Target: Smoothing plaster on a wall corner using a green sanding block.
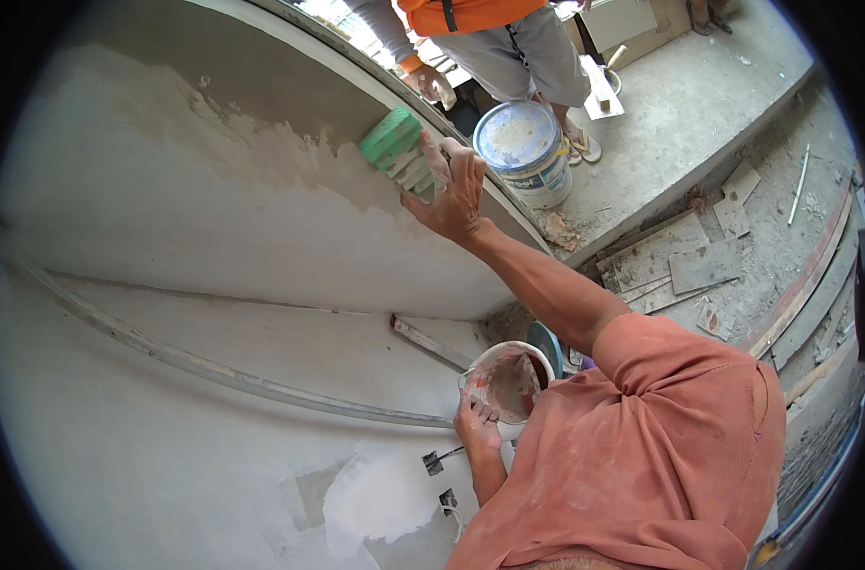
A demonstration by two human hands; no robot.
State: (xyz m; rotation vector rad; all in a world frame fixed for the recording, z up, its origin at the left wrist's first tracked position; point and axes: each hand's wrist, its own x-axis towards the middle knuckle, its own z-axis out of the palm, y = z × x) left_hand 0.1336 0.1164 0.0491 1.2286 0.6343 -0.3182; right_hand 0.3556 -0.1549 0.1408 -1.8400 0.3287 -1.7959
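My right hand reaches up to the grey plastered wall. Its fingers grip a blocky tool, green with a pale ribbed part, held against the wall; its exact kind is unclear. Around and above this tool the wall surface is darker grey, with a ragged edge toward the paler part below. Lower down, my left hand holds a white bucket by its side, close to my body. Reddish smears and a pale grey mix show inside the bucket.
Beyond the wall's edge stands a person in an orange top, beside a large lidded paint pail. Broken boards litter the ground at right. A long bar runs at lower left, near wall boxes with wires.
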